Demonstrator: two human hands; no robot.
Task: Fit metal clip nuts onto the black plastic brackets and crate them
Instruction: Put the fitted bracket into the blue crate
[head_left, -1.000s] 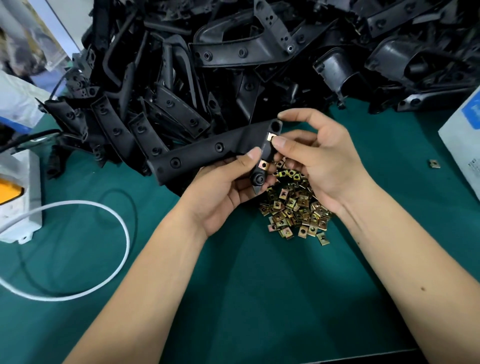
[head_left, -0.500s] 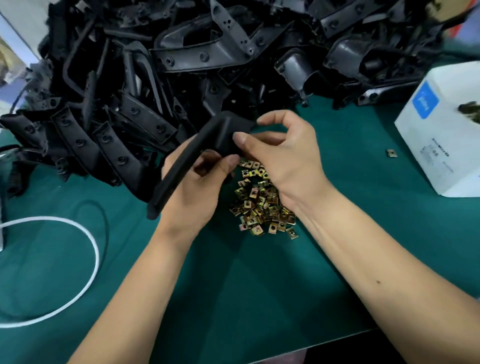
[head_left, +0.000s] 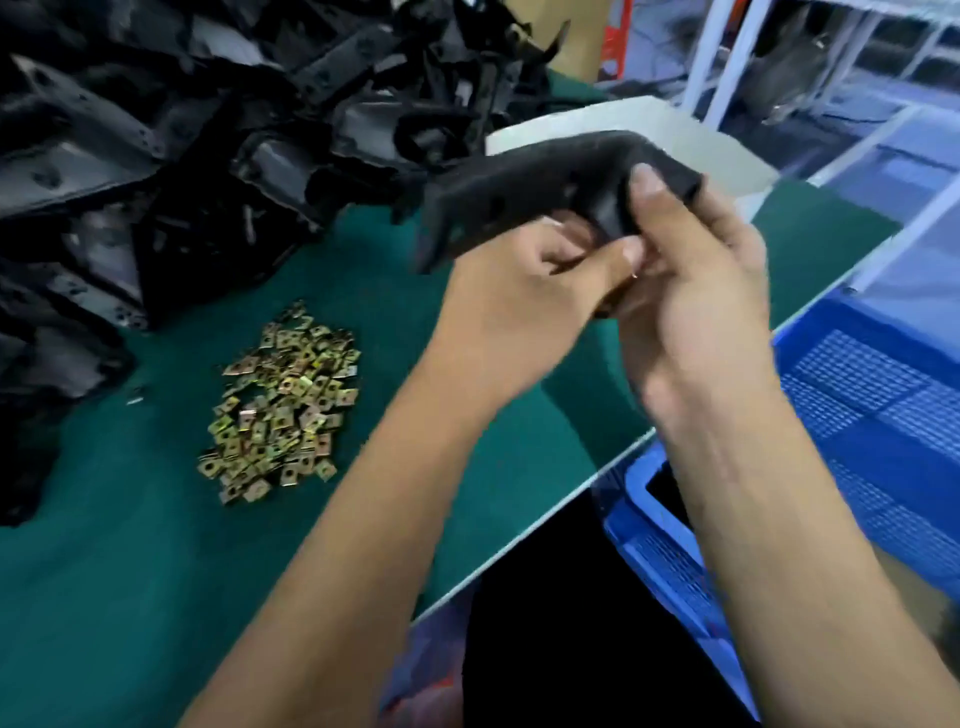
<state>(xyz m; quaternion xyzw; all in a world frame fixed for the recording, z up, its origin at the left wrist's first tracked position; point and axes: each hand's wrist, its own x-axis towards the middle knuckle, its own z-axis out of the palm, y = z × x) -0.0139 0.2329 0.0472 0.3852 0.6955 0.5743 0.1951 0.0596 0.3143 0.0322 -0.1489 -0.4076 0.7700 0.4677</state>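
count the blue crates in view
1: the blue crate sits below the green table's right edge, under the right hand; others may lie out of frame.

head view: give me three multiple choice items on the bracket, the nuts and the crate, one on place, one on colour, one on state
1. Where does the loose pile of brass-coloured metal clip nuts lie?
A. on the green table mat
B. in the crate
C. on the white box

2. What colour is the mesh plastic crate off the table's edge?
A. red
B. blue
C. grey

3. How is the black plastic bracket held?
A. lying on the mat
B. left hand only
C. by both hands

Key: 1 A, the nuts sit on the mat left of the arms. 2 B, its walls are blue. 3 C, the left hand and right hand both grip it, above the mat.
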